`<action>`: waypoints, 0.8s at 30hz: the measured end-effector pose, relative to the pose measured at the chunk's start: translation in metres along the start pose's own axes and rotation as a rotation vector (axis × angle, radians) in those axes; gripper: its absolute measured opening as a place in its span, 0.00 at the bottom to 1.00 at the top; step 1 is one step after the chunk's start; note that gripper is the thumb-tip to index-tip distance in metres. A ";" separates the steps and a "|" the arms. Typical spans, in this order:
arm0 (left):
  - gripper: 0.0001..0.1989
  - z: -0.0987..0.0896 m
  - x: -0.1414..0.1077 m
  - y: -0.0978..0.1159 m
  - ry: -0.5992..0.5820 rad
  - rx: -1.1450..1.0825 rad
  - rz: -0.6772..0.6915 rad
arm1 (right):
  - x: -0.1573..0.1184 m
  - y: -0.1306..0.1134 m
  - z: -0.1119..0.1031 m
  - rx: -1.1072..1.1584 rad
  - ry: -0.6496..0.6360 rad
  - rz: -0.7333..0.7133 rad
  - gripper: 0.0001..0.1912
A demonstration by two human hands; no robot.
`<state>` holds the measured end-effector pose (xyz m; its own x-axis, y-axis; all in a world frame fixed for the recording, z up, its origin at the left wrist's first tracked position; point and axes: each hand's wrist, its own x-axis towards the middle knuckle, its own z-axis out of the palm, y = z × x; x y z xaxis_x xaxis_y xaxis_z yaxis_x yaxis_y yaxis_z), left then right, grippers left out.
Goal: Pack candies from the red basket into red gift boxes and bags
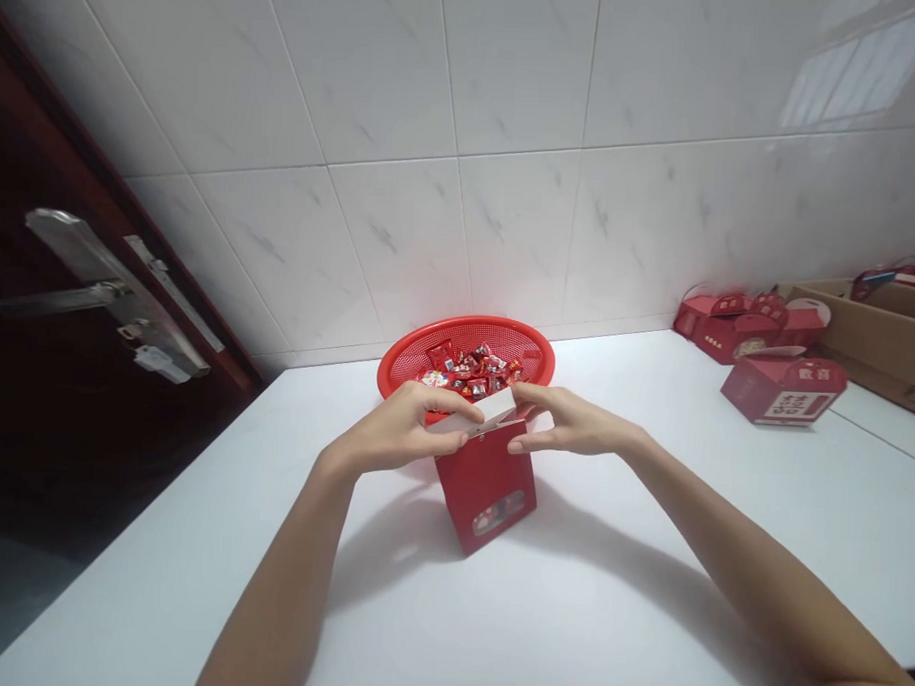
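Note:
A red paper gift box (489, 484) stands tilted on the white table, with a small clear window low on its front and wrapped sweets showing through it. Its white-lined top flap (492, 412) is partly raised. My left hand (410, 426) has its thumb and fingers closed on the left side of the flap and upper edge. On the right side, my right hand (564, 422) holds the top with its thumb in front and its fingers behind. Just behind the box is a red mesh basket (404, 366) of wrapped candies (479, 369).
Several folded red gift boxes (751, 318) stand at the right back, with one more carton-shaped red box (786, 385) before them. Beside these is an open cardboard box (870, 342). A tiled wall (387, 220) borders the table; a dark door with a metal handle (76, 295) is at left.

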<state>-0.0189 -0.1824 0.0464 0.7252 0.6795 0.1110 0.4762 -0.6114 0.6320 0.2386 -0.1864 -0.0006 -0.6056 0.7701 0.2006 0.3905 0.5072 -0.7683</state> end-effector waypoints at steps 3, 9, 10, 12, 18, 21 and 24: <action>0.11 0.002 -0.001 0.003 -0.018 0.026 0.030 | -0.007 0.011 0.023 0.244 0.100 -0.018 0.19; 0.19 0.005 -0.004 0.005 -0.020 0.066 0.057 | -0.020 0.013 0.047 0.479 0.286 -0.042 0.19; 0.21 0.005 -0.004 0.005 -0.021 0.074 0.050 | -0.023 0.013 0.048 0.543 0.292 -0.042 0.20; 0.27 0.006 -0.004 0.002 -0.027 0.086 0.020 | -0.028 0.014 0.051 0.628 0.316 -0.024 0.20; 0.31 0.013 0.004 -0.011 -0.104 -0.012 -0.033 | -0.038 0.022 0.057 0.663 0.477 0.071 0.21; 0.28 0.018 0.010 -0.016 -0.086 -0.032 -0.009 | -0.038 0.024 0.060 0.657 0.506 0.077 0.20; 0.24 0.022 0.014 -0.018 -0.063 -0.033 0.026 | -0.039 0.024 0.061 0.667 0.525 0.053 0.19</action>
<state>-0.0060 -0.1708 0.0198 0.7677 0.6358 0.0802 0.4406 -0.6145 0.6544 0.2298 -0.2278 -0.0641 -0.1334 0.9496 0.2837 -0.1811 0.2581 -0.9490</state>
